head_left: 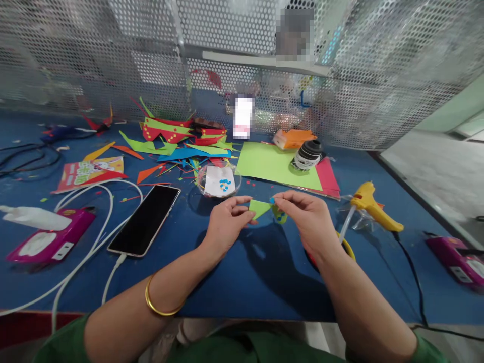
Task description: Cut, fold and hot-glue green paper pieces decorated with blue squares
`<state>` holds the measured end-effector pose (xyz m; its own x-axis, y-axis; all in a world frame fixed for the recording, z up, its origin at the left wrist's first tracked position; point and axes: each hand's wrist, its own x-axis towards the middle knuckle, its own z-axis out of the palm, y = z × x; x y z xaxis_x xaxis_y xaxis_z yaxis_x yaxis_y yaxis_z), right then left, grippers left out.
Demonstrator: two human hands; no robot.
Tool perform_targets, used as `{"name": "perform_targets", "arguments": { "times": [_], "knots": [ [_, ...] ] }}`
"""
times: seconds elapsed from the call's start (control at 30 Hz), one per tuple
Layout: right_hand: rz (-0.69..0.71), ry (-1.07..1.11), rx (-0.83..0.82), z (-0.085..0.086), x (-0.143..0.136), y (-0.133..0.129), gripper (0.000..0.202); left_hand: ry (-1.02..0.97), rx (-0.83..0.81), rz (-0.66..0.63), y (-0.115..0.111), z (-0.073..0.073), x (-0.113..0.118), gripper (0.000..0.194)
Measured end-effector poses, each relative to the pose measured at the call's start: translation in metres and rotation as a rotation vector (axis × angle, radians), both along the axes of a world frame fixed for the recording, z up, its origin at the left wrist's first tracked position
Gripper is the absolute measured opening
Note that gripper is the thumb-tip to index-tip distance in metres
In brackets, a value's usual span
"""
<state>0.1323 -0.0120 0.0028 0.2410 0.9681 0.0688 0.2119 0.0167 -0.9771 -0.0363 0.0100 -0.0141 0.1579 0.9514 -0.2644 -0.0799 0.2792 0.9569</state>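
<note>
My left hand pinches one end of a light green paper piece above the blue table. At the piece's other side, the fingertips of my right hand are closed on a small blue paper bit. More blue bits show on the green part below my right fingers. Just beyond my left hand is a clear round dish with a white paper square and several small blue bits on it.
Green sheets lie ahead, with a black-and-white bottle. Coloured cuttings are back left. A phone, white cable and purple power strip are left. A yellow glue gun lies right. Mesh stands behind.
</note>
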Motion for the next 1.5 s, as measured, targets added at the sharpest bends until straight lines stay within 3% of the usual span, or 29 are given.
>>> {"name": "perform_targets", "arguments": {
  "times": [0.1, 0.27, 0.43, 0.5, 0.6, 0.77, 1.13, 1.5],
  "knots": [
    [-0.051, -0.018, 0.064, 0.0, 0.002, -0.001, 0.013, 0.004, -0.005, 0.0, -0.001, -0.001, 0.0, 0.034],
    [-0.056, -0.348, 0.273, 0.019, -0.003, 0.011, 0.01, 0.018, -0.017, -0.034, -0.002, -0.007, 0.002, 0.031],
    [0.271, -0.807, 0.349, 0.036, -0.046, 0.06, 0.015, -0.032, -0.006, -0.037, 0.0, -0.015, 0.004, 0.027],
    [0.406, -1.076, 0.281, 0.034, -0.066, 0.08, 0.02, -0.04, 0.003, -0.033, 0.001, -0.016, 0.004, 0.025],
    [0.522, -1.257, 0.254, 0.026, -0.085, 0.1, 0.024, -0.033, -0.003, -0.049, 0.002, -0.017, 0.004, 0.026],
    [0.653, -1.378, 0.245, 0.018, -0.091, 0.115, 0.026, -0.012, -0.023, -0.076, -0.001, -0.015, 0.004, 0.03],
    [0.807, -1.545, 0.139, 0.031, -0.076, 0.134, 0.019, -0.086, -0.074, -0.076, -0.005, -0.012, 0.006, 0.034],
    [0.798, -1.64, 0.12, 0.025, -0.087, 0.136, 0.019, -0.063, -0.067, -0.075, -0.003, -0.018, 0.006, 0.034]
  ]
}}
